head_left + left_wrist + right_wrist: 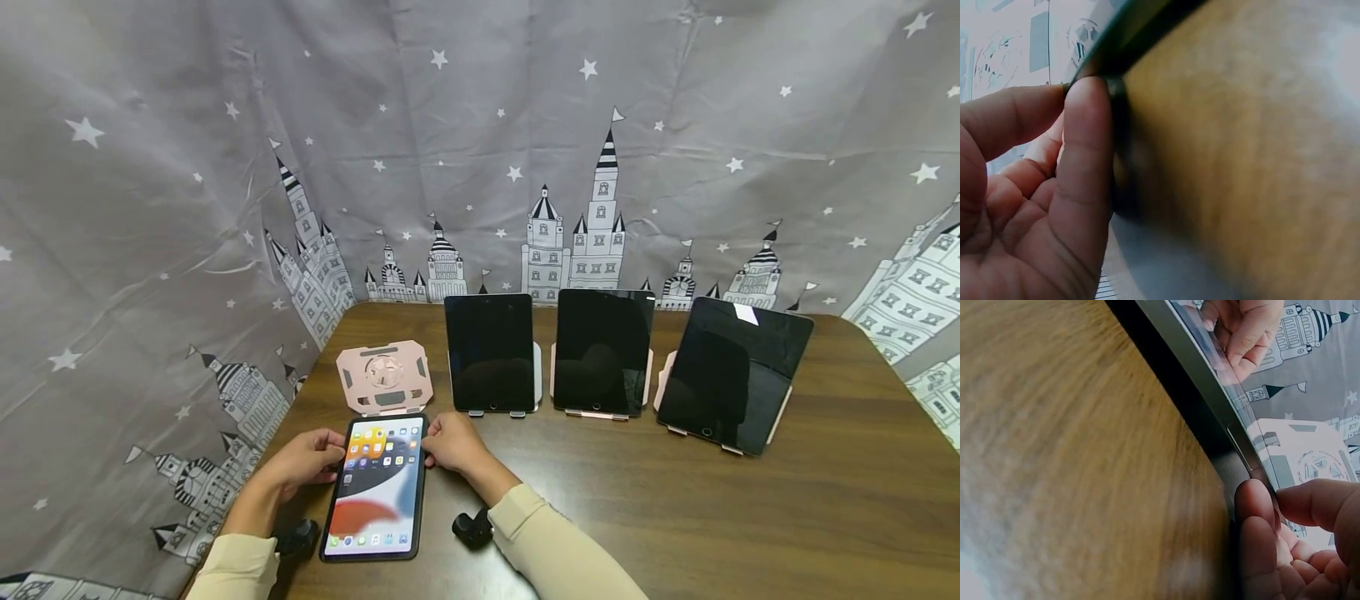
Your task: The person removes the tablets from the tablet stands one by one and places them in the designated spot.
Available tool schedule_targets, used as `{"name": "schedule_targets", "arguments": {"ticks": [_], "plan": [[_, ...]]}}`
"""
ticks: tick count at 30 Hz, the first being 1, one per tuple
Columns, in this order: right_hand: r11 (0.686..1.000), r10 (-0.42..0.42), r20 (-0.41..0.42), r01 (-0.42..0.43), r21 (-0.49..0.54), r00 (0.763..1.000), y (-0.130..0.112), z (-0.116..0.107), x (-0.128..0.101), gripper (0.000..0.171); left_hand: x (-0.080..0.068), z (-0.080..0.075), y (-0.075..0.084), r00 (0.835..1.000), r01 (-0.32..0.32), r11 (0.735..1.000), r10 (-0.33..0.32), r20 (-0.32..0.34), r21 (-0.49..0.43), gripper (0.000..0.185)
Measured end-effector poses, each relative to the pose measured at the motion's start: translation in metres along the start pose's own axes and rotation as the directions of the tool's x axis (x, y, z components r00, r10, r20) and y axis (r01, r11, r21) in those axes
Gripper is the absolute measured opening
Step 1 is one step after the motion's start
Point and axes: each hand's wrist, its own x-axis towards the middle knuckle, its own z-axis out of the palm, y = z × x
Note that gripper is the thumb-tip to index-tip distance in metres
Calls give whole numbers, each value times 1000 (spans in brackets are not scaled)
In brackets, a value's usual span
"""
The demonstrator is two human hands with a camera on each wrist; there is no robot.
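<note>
even light, bright glare on rightmost tablet; tabletop blurred in wrist views.

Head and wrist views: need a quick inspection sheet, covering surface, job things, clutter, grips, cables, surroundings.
Surface: wood-grain table.
Job things: lit tablet, showing app icons, just in front of a pink stand; to the right, three dark-screened tablets propped on stands.
Clutter: nothing loose seen; a black unit beside each wrist.
Grips: left grip pinches the lit tablet's left edge, right grip its right edge.
Cables: nothing seen.
Surroundings: grey curtain with printed stars and castles.
</note>
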Motion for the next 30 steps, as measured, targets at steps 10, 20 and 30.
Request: {"name": "schedule_targets", "arguments": {"ticks": [10,20,30], "plan": [[1000,-18,11,18,-15,1000,1,-1,-3,22,-4,5,3,999,-19,1000,20,-26,25,16],[999,-23,1,23,-33,1000,2,-1,-2,24,-2,5,5,1000,3,998,-2,-22,61,16],[992,-63,-6,62,-111,998,3,0,-1,22,-4,4,6,1000,9,998,-8,-28,65,15]]}}
